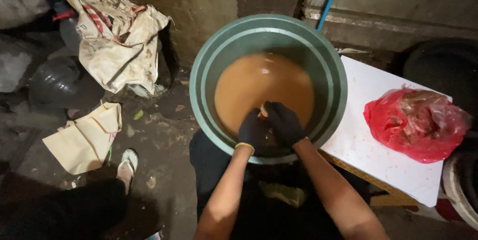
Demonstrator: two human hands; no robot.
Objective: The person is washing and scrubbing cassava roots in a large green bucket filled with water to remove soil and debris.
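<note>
A dim, dirty concrete floor (164, 135) surrounds a green basin (269, 36) of brown water (259, 83). At its near rim, the left hand (252, 131) and right hand (284, 122), black-gloved, close together on a small pale piece (262, 112). Hard rubbing could slop water onto the white bench (368, 135) beside it.

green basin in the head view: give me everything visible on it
The green basin is a large round tub, plastic by its look, with a wide stepped rim and smooth dull-green walls. It sits upright, low in front of the person, beside a white board; whether they touch is unclear. It is partly filled with opaque brown liquid showing small glints of light. Both gloved hands, left and right, reach in over the near rim, pressed together at the liquid's edge around something small and pale.
</note>
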